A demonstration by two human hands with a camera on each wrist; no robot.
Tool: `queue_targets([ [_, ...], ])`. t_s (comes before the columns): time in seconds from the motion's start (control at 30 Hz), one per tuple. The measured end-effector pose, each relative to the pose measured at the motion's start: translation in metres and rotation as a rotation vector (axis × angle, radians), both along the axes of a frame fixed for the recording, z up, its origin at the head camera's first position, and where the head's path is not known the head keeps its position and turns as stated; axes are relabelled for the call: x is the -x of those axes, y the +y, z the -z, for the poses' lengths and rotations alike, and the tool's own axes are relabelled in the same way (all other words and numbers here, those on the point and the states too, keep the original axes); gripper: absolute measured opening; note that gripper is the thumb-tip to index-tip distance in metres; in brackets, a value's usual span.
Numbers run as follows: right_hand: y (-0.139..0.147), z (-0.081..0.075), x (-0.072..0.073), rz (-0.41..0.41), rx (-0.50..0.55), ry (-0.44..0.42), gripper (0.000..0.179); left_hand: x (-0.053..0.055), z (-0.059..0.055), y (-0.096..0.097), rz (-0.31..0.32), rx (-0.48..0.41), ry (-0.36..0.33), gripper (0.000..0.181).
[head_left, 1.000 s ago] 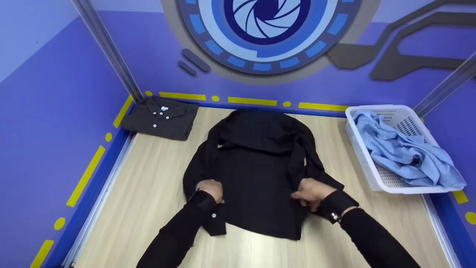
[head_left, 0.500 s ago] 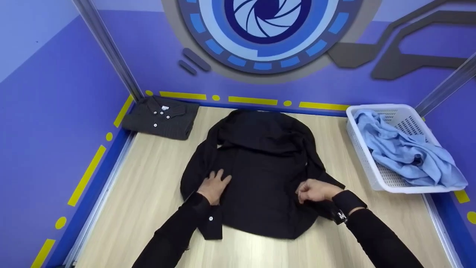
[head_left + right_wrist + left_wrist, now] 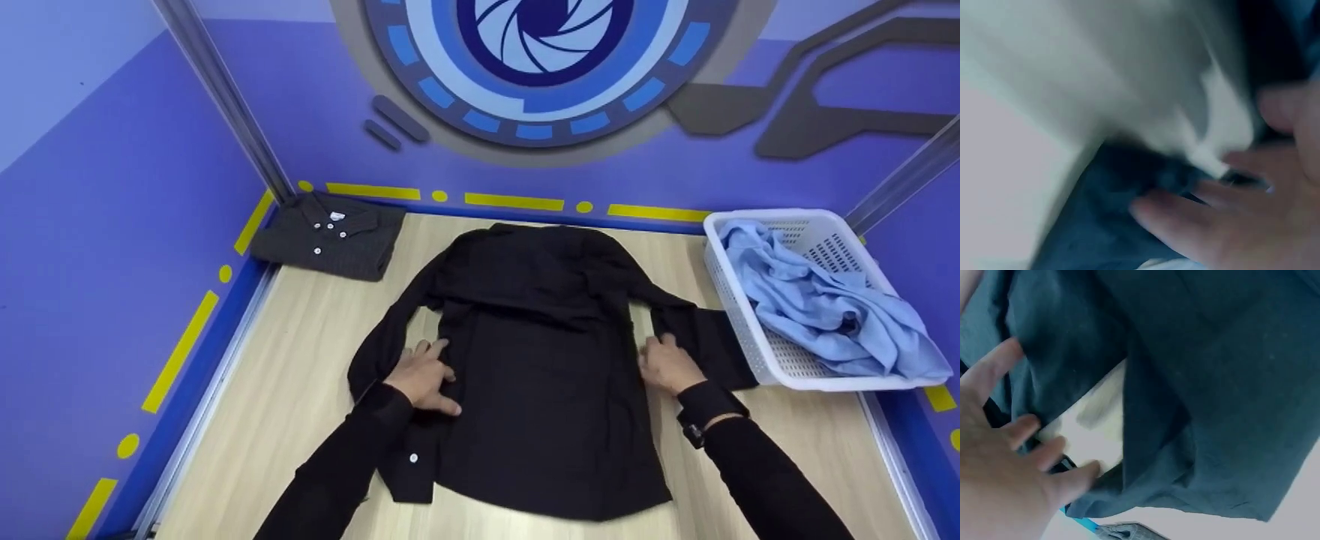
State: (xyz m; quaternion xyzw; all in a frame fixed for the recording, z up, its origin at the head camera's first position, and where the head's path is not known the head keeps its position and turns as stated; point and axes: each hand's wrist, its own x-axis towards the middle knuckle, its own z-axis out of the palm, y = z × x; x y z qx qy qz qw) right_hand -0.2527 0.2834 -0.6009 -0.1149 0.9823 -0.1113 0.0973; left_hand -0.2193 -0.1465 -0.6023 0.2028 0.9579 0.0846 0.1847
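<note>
A black long-sleeved shirt [image 3: 540,390] lies spread in the middle of the table, hem toward me. Its left sleeve bends down to a cuff with a white button [image 3: 413,458]. The right sleeve [image 3: 705,341] extends sideways to the basket. My left hand [image 3: 424,379], fingers spread, is at the shirt's left side by the sleeve; the left wrist view shows its fingers [image 3: 1075,484] over dark cloth and a strip of bare table. Between the shirt's right side and right sleeve is my right hand [image 3: 670,365]. Its fingers [image 3: 1171,216] are loosely extended, blurred, with nothing gripped.
A white perforated basket [image 3: 739,322] holding a light blue garment [image 3: 825,307] stands at the right. At the back left corner lies a folded dark grey shirt [image 3: 326,240]. Blue-purple walls [image 3: 480,176] border the wooden table [image 3: 300,345] at the back and sides.
My left hand has gone from curled to spread. My right hand has let go of the cloth and moved right. The right sleeve now lies outward, and the hem is straighter and nearer me.
</note>
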Motion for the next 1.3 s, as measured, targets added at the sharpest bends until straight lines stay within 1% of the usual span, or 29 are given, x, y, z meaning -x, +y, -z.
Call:
queue_targets([
  [0.03, -0.005, 0.001, 0.000, 0.060, 0.085, 0.089, 0.028, 0.002, 0.002, 0.001, 0.021, -0.011, 0.040, 0.050],
  [0.07, -0.012, 0.002, 0.001, 0.057, 0.112, 0.184, 0.028, 0.003, 0.004, 0.003, 0.041, -0.007, 0.069, 0.044],
  [0.1, -0.017, 0.003, 0.002, 0.036, 0.129, 0.257, 0.030, 0.004, 0.005, 0.006, 0.053, -0.007, 0.092, 0.040],
  [0.13, -0.023, 0.004, 0.003, -0.007, 0.138, 0.306, 0.034, 0.005, 0.007, 0.008, 0.060, -0.004, 0.098, 0.037],
  [0.17, -0.027, 0.004, 0.004, -0.067, 0.131, 0.327, 0.039, 0.005, 0.009, 0.011, 0.065, 0.004, 0.090, 0.035],
  [0.2, -0.031, 0.004, 0.004, -0.130, 0.122, 0.305, 0.045, 0.006, 0.011, 0.013, 0.065, 0.013, 0.077, 0.034],
  [0.23, -0.035, 0.004, 0.004, -0.194, 0.107, 0.248, 0.052, 0.006, 0.013, 0.015, 0.057, 0.016, 0.053, 0.033],
  [0.27, -0.037, 0.003, 0.003, -0.244, 0.097, 0.154, 0.058, 0.006, 0.014, 0.016, 0.043, 0.016, 0.022, 0.034],
  [0.3, -0.038, 0.003, 0.002, -0.272, 0.088, 0.037, 0.066, 0.006, 0.016, 0.017, 0.024, 0.011, -0.009, 0.038],
  [0.33, -0.039, 0.003, 0.001, -0.279, 0.069, -0.074, 0.074, 0.006, 0.017, 0.016, 0.002, 0.011, -0.040, 0.042],
  [0.37, -0.039, 0.003, 0.000, -0.267, 0.044, -0.169, 0.080, 0.006, 0.019, 0.015, -0.017, 0.012, -0.056, 0.050],
  [0.4, -0.039, 0.004, -0.001, -0.242, 0.020, -0.244, 0.085, 0.006, 0.020, 0.014, -0.031, 0.014, -0.059, 0.059],
  [0.43, -0.038, 0.005, -0.002, -0.213, 0.001, -0.298, 0.089, 0.005, 0.021, 0.011, -0.046, 0.018, -0.062, 0.069],
  [0.5, -0.036, 0.008, -0.002, -0.156, -0.026, -0.351, 0.096, 0.005, 0.023, 0.007, -0.062, 0.037, -0.063, 0.083],
  [0.57, -0.034, 0.010, -0.002, -0.134, -0.033, -0.356, 0.098, 0.005, 0.024, 0.004, -0.058, 0.055, -0.058, 0.092],
  [0.63, -0.033, 0.012, -0.001, -0.123, -0.033, -0.358, 0.098, 0.006, 0.023, 0.003, -0.059, 0.051, -0.067, 0.094],
  [0.7, -0.033, 0.013, 0.000, -0.123, -0.036, -0.354, 0.098, 0.010, 0.022, 0.005, -0.067, 0.032, -0.046, 0.089],
  [0.77, -0.035, 0.012, 0.000, -0.131, -0.036, -0.346, 0.096, 0.018, 0.021, 0.009, -0.093, 0.005, 0.006, 0.082],
  [0.83, -0.038, 0.011, 0.000, -0.135, -0.042, -0.349, 0.093, 0.028, 0.020, 0.013, -0.129, -0.021, 0.095, 0.073],
  [0.9, -0.038, 0.010, 0.001, -0.142, -0.053, -0.353, 0.091, 0.043, 0.017, 0.022, -0.148, -0.052, 0.174, 0.068],
  [0.97, -0.040, 0.009, 0.002, -0.147, -0.062, -0.360, 0.089, 0.057, 0.014, 0.032, -0.138, -0.082, 0.226, 0.066],
  [1.0, -0.040, 0.008, 0.002, -0.151, -0.066, -0.362, 0.088, 0.063, 0.012, 0.039, -0.126, -0.093, 0.234, 0.065],
  [1.07, -0.041, 0.008, 0.003, -0.151, -0.073, -0.366, 0.086, 0.076, 0.009, 0.053, -0.096, -0.101, 0.211, 0.065],
  [1.13, -0.041, 0.007, 0.004, -0.147, -0.076, -0.373, 0.084, 0.087, 0.005, 0.067, -0.072, -0.093, 0.163, 0.065],
  [1.2, -0.040, 0.006, 0.005, -0.143, -0.076, -0.384, 0.083, 0.097, 0.004, 0.082, -0.057, -0.055, 0.108, 0.066],
  [1.3, -0.039, 0.004, 0.005, -0.140, -0.073, -0.388, 0.081, 0.108, 0.004, 0.101, -0.029, 0.015, 0.039, 0.068],
])
